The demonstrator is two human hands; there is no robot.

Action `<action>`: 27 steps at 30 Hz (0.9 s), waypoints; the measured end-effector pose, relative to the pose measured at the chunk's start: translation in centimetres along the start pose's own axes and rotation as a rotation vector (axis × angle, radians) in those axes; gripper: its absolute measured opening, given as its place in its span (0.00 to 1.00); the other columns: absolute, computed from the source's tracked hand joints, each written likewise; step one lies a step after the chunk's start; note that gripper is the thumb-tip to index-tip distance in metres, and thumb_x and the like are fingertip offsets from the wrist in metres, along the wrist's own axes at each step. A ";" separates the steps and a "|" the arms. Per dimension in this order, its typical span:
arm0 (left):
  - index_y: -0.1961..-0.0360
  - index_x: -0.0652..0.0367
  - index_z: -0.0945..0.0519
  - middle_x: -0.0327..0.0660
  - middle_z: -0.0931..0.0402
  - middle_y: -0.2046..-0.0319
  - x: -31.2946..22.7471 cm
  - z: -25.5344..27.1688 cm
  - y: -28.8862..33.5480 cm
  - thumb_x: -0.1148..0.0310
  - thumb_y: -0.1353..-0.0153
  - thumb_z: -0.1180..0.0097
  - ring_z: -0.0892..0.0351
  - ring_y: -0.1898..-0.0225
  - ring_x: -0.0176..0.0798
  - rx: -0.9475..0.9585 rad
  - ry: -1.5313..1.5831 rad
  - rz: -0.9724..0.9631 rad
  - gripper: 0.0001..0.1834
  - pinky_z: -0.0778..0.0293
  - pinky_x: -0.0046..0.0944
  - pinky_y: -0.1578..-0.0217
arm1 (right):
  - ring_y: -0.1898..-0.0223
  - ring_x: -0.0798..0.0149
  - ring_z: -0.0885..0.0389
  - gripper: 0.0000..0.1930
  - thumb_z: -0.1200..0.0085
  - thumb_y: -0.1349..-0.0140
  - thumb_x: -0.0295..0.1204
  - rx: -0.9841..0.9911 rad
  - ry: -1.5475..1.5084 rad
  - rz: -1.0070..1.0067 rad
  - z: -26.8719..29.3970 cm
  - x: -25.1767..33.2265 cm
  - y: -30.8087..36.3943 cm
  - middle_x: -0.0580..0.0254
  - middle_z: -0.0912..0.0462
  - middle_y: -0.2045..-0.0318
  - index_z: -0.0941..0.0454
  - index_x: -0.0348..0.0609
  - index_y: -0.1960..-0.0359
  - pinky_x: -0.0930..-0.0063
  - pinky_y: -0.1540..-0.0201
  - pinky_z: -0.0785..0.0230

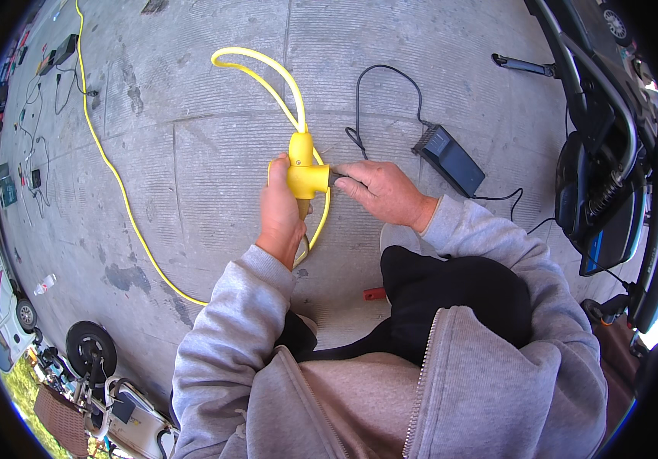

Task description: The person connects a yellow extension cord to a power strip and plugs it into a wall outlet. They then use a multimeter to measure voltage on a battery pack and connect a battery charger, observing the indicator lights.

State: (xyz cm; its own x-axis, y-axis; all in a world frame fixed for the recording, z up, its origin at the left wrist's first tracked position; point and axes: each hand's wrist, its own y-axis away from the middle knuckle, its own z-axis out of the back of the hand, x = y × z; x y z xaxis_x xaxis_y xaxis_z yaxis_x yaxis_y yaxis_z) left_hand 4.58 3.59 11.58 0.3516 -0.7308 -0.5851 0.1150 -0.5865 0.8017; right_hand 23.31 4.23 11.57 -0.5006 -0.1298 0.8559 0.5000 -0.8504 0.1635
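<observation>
My left hand [277, 208] is closed around a yellow multi-way extension socket [304, 179], held above the floor. A thick yellow cable [296, 84] loops out from its far end. Pinched in my right hand [390, 191] is a black plug [334, 177], up against the socket's right-hand outlet; my fingers cover most of it, so how deep it sits cannot be seen. A darker end with a cord [304, 243] shows below the socket, beside my left wrist. Right of my hands lies a black charger box [451, 161], with a thin black cord [358, 107] looping from its far end toward the plug.
A parked black two-wheeler [597, 153] stands on the right, with a charger lead running toward it. More yellow cable [118, 180] crosses the concrete floor on the left. Beyond it are loose black leads, another adapter [64, 49], a bottle [45, 284] and a wheel [91, 351].
</observation>
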 end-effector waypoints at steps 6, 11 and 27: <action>0.52 0.49 0.30 0.34 0.27 0.67 0.1 0.0 0.0 0.46 0.38 0.56 0.29 0.72 0.31 -0.013 0.020 -0.015 0.22 0.36 0.33 0.80 | 0.62 0.49 0.19 0.15 0.49 0.34 0.36 0.007 -0.006 0.007 -0.1 -0.1 0.0 0.48 0.18 0.63 0.23 0.37 0.52 0.63 0.59 0.27; 0.53 0.49 0.29 0.35 0.26 0.68 0.2 0.2 -0.3 0.46 0.38 0.55 0.28 0.72 0.31 0.000 0.020 -0.010 0.21 0.36 0.33 0.80 | 0.62 0.49 0.19 0.15 0.49 0.34 0.36 0.004 -0.013 0.012 -0.1 -0.1 0.0 0.48 0.18 0.63 0.23 0.37 0.53 0.63 0.58 0.27; 0.57 0.47 0.28 0.33 0.25 0.66 -0.4 0.4 -0.3 0.43 0.38 0.52 0.27 0.68 0.30 0.078 0.023 0.045 0.20 0.32 0.35 0.73 | 0.61 0.48 0.19 0.16 0.50 0.33 0.36 0.021 0.007 -0.060 -0.1 -0.2 0.0 0.46 0.18 0.61 0.23 0.36 0.52 0.63 0.57 0.27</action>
State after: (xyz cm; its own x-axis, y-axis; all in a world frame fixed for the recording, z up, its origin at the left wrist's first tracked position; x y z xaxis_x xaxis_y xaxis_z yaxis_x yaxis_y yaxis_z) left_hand 4.03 3.98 11.52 0.3764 -0.7495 -0.5445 0.0261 -0.5789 0.8150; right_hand 23.35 4.22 11.37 -0.5351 -0.0822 0.8408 0.4832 -0.8461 0.2248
